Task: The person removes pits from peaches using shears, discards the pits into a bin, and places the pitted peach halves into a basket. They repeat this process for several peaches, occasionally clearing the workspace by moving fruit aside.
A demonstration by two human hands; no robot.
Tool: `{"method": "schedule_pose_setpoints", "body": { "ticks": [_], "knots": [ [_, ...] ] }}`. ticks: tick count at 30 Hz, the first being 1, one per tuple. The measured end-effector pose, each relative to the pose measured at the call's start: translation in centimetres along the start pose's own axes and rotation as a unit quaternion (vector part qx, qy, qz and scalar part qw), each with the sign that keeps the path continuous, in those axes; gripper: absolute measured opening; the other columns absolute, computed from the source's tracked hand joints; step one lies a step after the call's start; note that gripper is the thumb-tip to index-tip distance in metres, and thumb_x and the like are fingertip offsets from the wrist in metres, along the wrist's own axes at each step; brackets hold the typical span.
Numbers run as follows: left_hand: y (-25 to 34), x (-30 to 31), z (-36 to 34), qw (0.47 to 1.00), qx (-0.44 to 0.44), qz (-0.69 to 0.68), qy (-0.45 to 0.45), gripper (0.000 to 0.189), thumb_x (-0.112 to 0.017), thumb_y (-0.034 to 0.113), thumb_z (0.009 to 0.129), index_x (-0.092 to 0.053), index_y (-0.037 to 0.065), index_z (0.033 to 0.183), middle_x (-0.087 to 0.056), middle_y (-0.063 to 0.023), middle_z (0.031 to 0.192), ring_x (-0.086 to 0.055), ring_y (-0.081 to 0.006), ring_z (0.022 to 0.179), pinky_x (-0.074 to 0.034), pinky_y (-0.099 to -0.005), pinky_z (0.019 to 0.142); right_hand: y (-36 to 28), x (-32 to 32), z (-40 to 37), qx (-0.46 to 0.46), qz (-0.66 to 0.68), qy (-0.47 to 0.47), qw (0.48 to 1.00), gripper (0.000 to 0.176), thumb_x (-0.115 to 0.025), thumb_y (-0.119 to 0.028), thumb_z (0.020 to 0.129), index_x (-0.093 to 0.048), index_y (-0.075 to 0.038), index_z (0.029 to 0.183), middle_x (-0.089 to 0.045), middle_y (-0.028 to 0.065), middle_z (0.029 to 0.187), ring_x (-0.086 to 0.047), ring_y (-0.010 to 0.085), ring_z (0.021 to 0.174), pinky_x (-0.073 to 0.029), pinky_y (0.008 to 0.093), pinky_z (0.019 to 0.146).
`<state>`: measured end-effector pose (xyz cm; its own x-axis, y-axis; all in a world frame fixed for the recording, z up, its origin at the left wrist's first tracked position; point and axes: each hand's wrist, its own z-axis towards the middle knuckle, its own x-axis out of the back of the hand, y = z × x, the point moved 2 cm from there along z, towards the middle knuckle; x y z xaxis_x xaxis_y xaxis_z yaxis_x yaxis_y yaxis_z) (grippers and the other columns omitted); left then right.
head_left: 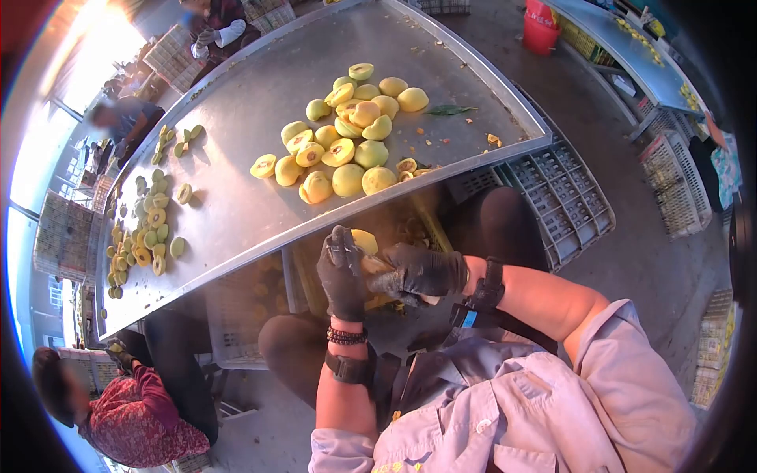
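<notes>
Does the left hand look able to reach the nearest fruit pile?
Probably yes: the fruit pile lies just past the table's near rim, nothing else between, though the left hand holds a fruit piece.

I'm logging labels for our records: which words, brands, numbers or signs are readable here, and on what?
No text is readable.
Red bucket: pale marks like lettering, too small and blurred to read.
Camera wearer's shirt: yellow marks at the picture's bottom edge, cut off and unreadable.

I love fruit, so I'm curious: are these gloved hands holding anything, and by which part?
The left hand holds a yellow fruit by its side; what the right hand grips, if anything, is too hidden to tell.
</notes>
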<state>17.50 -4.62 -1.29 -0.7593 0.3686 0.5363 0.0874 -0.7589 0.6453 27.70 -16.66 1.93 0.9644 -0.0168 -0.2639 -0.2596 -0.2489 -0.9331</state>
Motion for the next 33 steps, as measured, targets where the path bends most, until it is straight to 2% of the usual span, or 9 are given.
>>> {"method": "schedule_pose_setpoints", "body": {
  "ticks": [6,8,11,13,17,23,29,30,33],
  "knots": [
    [-2.6,-1.3,-1.7,0.989,0.126,-0.057,-0.043,0.030,-0.050,0.003,0.089,-0.051,-0.002,0.119,-0.059,-0.0165,0.090,-0.059,-0.0279,0.074,-0.049,-0.0357,0.063,5.1,0.7,2.5,0.110,-0.174,0.078,0.975,0.021,-0.062,-0.019,0.087,-0.055,0.000,0.092,-0.053,0.0045,0.058,-0.052,0.0121,0.043,-0.040,0.0269,0.038],
    [-1.6,-1.0,-1.7,0.959,0.219,-0.180,-0.028,0.032,-0.051,0.002,0.088,-0.050,-0.002,0.120,-0.058,-0.0164,0.090,-0.059,-0.0276,0.074,-0.049,-0.0352,0.063,2.8,0.0,0.6,0.011,-0.035,0.015,0.999,0.019,-0.062,-0.018,0.087,-0.055,0.000,0.090,-0.053,0.0046,0.058,-0.052,0.0122,0.042,-0.041,0.0273,0.038],
    [-4.0,-1.6,-2.9,0.993,0.110,-0.045,-0.020,0.031,-0.053,0.009,0.090,-0.051,-0.003,0.119,-0.059,-0.0117,0.088,-0.058,-0.0215,0.073,-0.049,-0.0325,0.063,2.5,-0.1,0.3,0.007,0.029,0.009,1.000,0.018,-0.061,-0.017,0.087,-0.055,0.000,0.088,-0.054,0.0041,0.058,-0.052,0.0116,0.043,-0.041,0.0270,0.038],
    [-3.5,-1.7,-3.0,0.986,0.139,-0.089,-0.010,0.033,-0.050,0.024,0.095,-0.057,-0.001,0.115,-0.058,-0.0051,0.087,-0.055,-0.0134,0.076,-0.047,-0.0287,0.067,3.3,0.0,0.6,0.009,0.030,0.004,0.999,0.018,-0.061,-0.018,0.087,-0.054,-0.001,0.086,-0.053,0.0033,0.058,-0.052,0.0112,0.043,-0.041,0.0267,0.037],
    [-1.5,-1.6,-2.1,0.905,0.289,-0.311,-0.023,0.035,-0.049,0.031,0.098,-0.060,0.001,0.112,-0.057,-0.0015,0.090,-0.054,-0.0092,0.083,-0.046,-0.0261,0.073,3.5,0.4,0.0,-0.040,0.136,-0.027,0.990,0.018,-0.061,-0.019,0.087,-0.054,-0.004,0.082,-0.051,0.0021,0.056,-0.050,0.0110,0.042,-0.041,0.0261,0.036],
    [-2.5,-1.9,-2.2,0.915,0.287,-0.279,-0.047,0.036,-0.055,0.024,0.092,-0.052,-0.002,0.117,-0.060,-0.0114,0.101,-0.059,-0.0182,0.079,-0.050,-0.0317,0.070,4.4,0.1,0.3,-0.018,0.170,-0.024,0.985,0.018,-0.062,-0.020,0.085,-0.055,-0.004,0.081,-0.052,0.0034,0.058,-0.051,0.0111,0.045,-0.041,0.0264,0.040],
    [-6.5,-3.5,-4.9,0.988,0.067,0.136,0.031,0.050,-0.060,0.016,0.083,-0.043,-0.001,0.127,-0.056,-0.0192,0.114,-0.059,-0.0306,0.096,-0.052,-0.0376,0.077,9.1,-0.6,3.0,0.233,-0.093,0.178,0.952,0.026,-0.064,-0.019,0.081,-0.057,0.003,0.093,-0.063,0.0119,0.075,-0.056,0.0182,0.064,-0.046,0.0341,0.062],
    [-6.3,-3.0,-4.9,0.980,0.056,0.184,0.057,0.047,-0.059,0.020,0.084,-0.045,0.001,0.125,-0.057,-0.0170,0.110,-0.060,-0.0284,0.095,-0.052,-0.0359,0.076,8.2,-0.8,2.5,0.167,-0.042,0.176,0.969,0.026,-0.063,-0.019,0.081,-0.058,0.003,0.094,-0.063,0.0130,0.077,-0.056,0.0191,0.066,-0.047,0.0351,0.064],
    [-6.9,-1.3,-5.2,0.956,0.245,0.028,0.160,0.039,-0.049,0.045,0.094,-0.055,0.008,0.108,-0.063,-0.0055,0.093,-0.062,-0.0162,0.085,-0.052,-0.0271,0.066,6.3,0.8,1.2,0.049,0.011,0.178,0.983,0.026,-0.062,-0.018,0.081,-0.058,0.002,0.098,-0.063,0.0163,0.082,-0.058,0.0223,0.070,-0.047,0.0370,0.068]
  ]
}}
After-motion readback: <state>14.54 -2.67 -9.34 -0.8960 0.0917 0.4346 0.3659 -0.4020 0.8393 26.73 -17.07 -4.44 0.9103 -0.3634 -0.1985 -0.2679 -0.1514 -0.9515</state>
